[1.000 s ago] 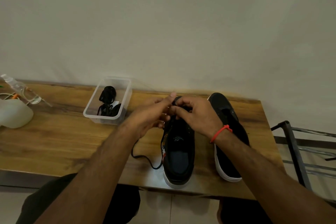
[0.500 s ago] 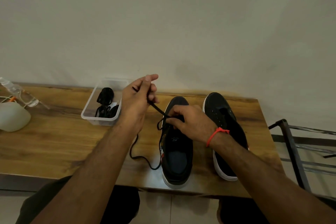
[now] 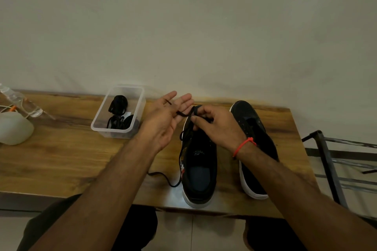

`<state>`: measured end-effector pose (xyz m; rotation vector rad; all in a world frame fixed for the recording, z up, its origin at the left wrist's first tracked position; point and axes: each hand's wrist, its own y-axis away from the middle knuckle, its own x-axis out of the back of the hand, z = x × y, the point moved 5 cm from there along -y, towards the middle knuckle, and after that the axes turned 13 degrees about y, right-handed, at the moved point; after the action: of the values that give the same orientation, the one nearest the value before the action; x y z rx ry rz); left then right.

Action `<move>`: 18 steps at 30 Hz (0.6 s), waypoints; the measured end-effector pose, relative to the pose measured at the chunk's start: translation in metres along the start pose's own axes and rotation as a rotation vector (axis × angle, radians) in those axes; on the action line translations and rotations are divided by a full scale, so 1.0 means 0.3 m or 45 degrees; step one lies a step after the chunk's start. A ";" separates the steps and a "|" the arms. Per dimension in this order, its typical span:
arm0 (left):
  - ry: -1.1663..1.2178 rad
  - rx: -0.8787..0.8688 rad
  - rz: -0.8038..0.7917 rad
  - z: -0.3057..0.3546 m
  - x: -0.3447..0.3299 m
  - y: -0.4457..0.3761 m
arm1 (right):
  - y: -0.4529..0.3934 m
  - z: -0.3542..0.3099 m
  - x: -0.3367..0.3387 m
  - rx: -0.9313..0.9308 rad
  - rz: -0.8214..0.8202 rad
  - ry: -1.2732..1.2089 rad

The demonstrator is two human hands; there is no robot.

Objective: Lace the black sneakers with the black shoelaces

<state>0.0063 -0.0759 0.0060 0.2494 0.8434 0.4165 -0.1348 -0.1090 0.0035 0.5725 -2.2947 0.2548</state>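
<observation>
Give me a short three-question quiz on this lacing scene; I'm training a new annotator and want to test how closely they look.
1. True or false: the right sneaker already has a lace threaded through it.
2. Where are the spare black shoelaces? A) in the clear plastic container B) loose on the wooden table C) inside the right sneaker
3. Fill in: the right hand pinches the shoelace over the toe end of the ___ sneaker.

Key
1. False; no lace shows on it.
2. A
3. left; the left sneaker. The left hand lies palm up, the lace end across its fingers.
</observation>
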 end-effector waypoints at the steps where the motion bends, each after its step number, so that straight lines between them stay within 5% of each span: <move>1: -0.055 -0.128 0.025 0.020 0.005 -0.001 | -0.001 -0.004 -0.007 0.029 -0.088 -0.003; 4: -0.329 -0.640 0.169 0.116 0.037 0.004 | -0.007 -0.008 0.021 0.046 -0.178 0.148; 9: -0.787 -1.151 0.100 0.178 0.018 0.021 | -0.041 0.072 0.144 -0.188 0.140 0.095; 12: -1.310 -1.099 -0.138 0.098 -0.026 -0.002 | -0.016 0.100 0.133 -0.240 -0.010 0.290; 18: -1.877 -0.600 -0.421 -0.133 -0.006 -0.031 | 0.104 0.095 0.044 -0.258 -0.246 0.485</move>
<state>-0.0229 -0.0831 -0.0221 -0.0622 -0.6632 0.0322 -0.1754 -0.0957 -0.0076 0.5809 -1.8568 0.0311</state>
